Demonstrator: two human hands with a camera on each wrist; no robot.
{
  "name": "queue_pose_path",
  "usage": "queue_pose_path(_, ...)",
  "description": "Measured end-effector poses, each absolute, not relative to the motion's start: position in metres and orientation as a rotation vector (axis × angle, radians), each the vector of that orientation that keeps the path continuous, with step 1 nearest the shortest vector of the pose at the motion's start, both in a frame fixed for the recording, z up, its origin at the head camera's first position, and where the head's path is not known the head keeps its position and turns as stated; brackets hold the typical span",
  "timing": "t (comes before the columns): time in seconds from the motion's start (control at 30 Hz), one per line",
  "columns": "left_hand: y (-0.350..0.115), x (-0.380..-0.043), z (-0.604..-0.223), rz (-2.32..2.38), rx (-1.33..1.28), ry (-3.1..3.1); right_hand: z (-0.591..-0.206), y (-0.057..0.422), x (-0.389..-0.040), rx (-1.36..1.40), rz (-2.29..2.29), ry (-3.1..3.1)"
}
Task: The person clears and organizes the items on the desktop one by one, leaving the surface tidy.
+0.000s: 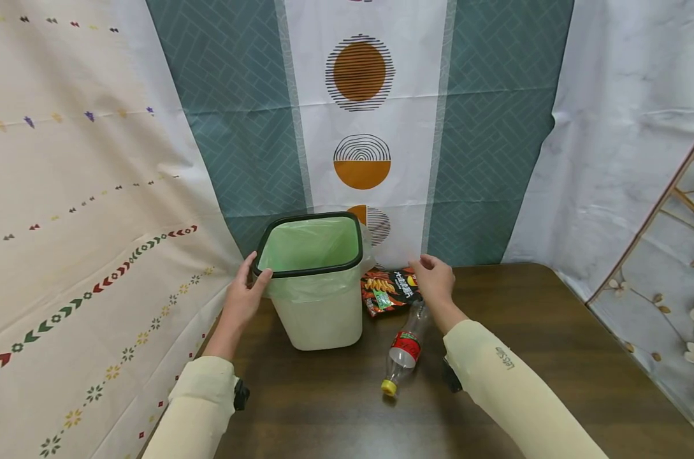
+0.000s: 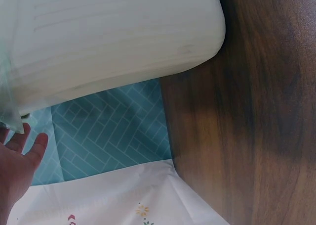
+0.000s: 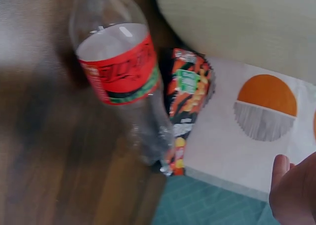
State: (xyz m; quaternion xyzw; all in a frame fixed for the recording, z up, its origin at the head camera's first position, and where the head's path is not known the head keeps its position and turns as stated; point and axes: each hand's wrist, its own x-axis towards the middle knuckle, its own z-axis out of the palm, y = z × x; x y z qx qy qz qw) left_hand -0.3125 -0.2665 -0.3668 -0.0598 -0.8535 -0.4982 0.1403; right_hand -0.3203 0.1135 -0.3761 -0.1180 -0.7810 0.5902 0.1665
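A pale trash bin [image 1: 318, 319] with a black rim and a thin green liner bag [image 1: 312, 290] stands upright on the table. At the rim's left front corner is my left hand [image 1: 245, 301], thumb and fingers spread; whether they touch the rim is hard to tell. My right hand [image 1: 436, 284] hovers over the right end of a black and red snack packet [image 1: 383, 290], fingers loosely bent, nothing visible in them. Below it lies a clear plastic bottle [image 3: 118, 67] with a red label and a yellow cap [image 1: 389, 387], the cap towards me.
The brown wooden table [image 1: 496, 357] ends at a teal and white patterned cloth [image 1: 484, 166] behind the bin. A cream cloth [image 1: 94, 255] hangs on the left, and a white floral cloth [image 1: 639, 191] borders the right.
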Motion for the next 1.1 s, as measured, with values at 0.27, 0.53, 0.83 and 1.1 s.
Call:
queue_pose_path(0.27,-0.265,-0.313,-0.366,-1.445,-0.187,-2.454,-0.404,0.115,-0.313,-0.415,1.641,-2.228)
queue_pose_path(0.53,-0.264,-0.312,-0.365,-1.448,-0.185,-2.47,-0.434,0.114,-0.302,-0.513,1.6,-2.229)
queue_pose_path(0.83,-0.264,-0.31,-0.365,-1.456,-0.19,-2.462,-0.457,0.108,-0.289,-0.564,1.577,-2.278)
queue_pose_path(1.1,-0.266,-0.31,-0.366,-1.467,-0.18,-2.465,-0.472,0.104,-0.279,-0.599,1.573,-2.305)
